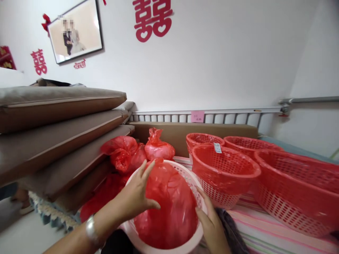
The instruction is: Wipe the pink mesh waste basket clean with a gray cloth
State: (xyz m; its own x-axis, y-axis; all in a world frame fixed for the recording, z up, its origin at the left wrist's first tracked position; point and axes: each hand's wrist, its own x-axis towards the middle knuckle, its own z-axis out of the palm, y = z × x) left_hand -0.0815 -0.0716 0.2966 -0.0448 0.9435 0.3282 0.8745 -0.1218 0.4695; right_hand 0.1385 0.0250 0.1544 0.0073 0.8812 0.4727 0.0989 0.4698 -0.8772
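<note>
In front of me stands a round, pale pink plastic basket point(194, 240) with a perforated wall. A red plastic bag point(169, 204), puffed up, fills most of its inside. My left hand point(139, 192) is over the basket's left side, fingers spread and thumb reaching toward the bag; it holds nothing. At the right rim is my right hand point(210, 218), its thumb and fingers apart and apparently touching the rim. A silver bracelet point(91, 229) circles the left wrist.
Right of the basket stand several baskets lined with red plastic, among them one with a white tag point(217, 147). Knotted red bags point(159, 146) lie behind. Thick cushions point(60, 123) are stacked at left. A radiator point(169, 117) runs along the wall. Striped fabric point(278, 229) lies beneath.
</note>
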